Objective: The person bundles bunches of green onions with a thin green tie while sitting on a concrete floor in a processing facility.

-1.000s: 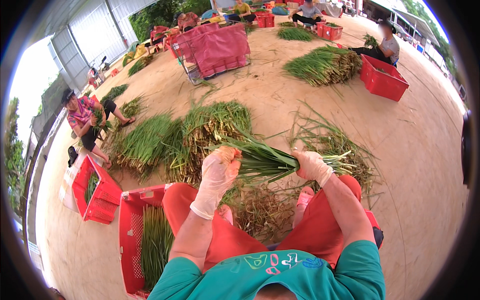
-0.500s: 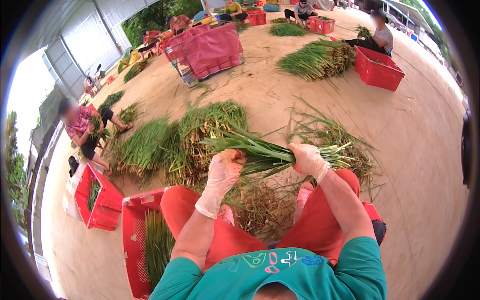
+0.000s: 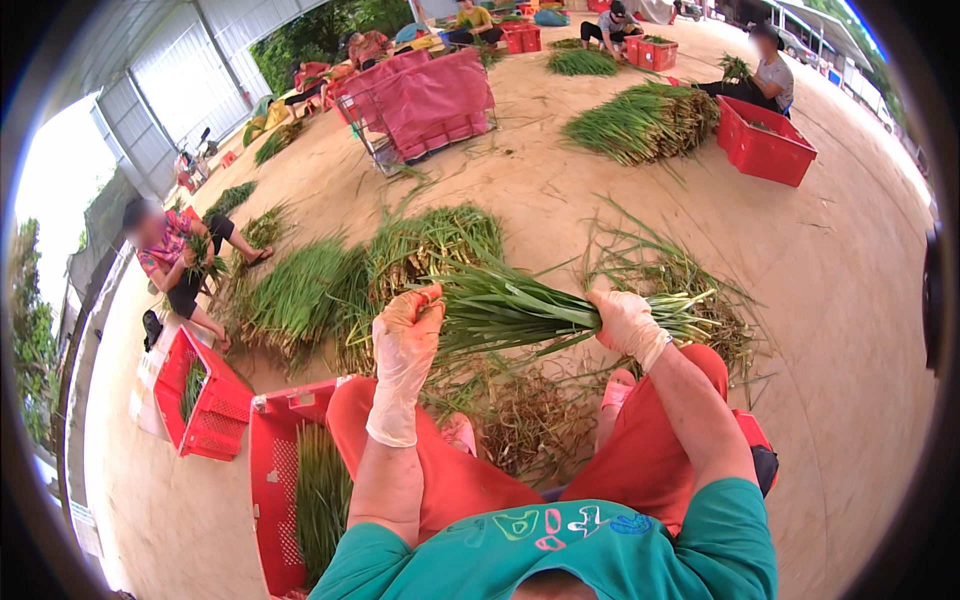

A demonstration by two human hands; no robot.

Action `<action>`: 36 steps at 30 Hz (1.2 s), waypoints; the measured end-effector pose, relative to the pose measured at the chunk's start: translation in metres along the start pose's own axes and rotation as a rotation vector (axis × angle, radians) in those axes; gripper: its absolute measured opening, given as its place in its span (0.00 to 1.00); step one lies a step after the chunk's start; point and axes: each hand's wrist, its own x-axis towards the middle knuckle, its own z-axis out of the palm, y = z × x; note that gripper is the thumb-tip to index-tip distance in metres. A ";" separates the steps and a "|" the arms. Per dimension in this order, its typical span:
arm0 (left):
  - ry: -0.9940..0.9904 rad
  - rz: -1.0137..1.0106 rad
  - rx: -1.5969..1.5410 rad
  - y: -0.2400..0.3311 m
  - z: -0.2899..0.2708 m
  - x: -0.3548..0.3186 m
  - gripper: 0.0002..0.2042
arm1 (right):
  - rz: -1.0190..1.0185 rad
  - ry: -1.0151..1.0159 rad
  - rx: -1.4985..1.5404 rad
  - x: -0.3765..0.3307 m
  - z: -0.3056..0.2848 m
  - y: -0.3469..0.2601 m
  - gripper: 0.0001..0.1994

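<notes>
Sitting over a red crate (image 3: 275,470) of cut greens, a person's gloved right hand (image 3: 628,324) wraps fully around a bundle of green onions (image 3: 520,308) held level above the knees, while the gloved left hand (image 3: 406,335) pinches its leaf ends, with loose piles (image 3: 330,290) on the floor beyond.

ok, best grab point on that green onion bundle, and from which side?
Probably the narrow waist of the green onion bundle, where the right hand already clamps it. It lies level with leaves fanning left, so come from above and wrap the stalks.
</notes>
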 end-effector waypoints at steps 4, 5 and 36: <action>-0.089 -0.062 -0.034 -0.003 0.009 -0.002 0.13 | -0.009 -0.029 0.002 0.001 0.000 -0.003 0.17; -0.120 -0.116 -0.028 0.001 0.011 -0.002 0.14 | -0.007 -0.042 0.004 0.001 -0.001 -0.003 0.17; -0.172 -0.010 0.198 -0.016 0.012 -0.008 0.11 | -0.054 0.032 -0.153 0.001 0.010 0.003 0.15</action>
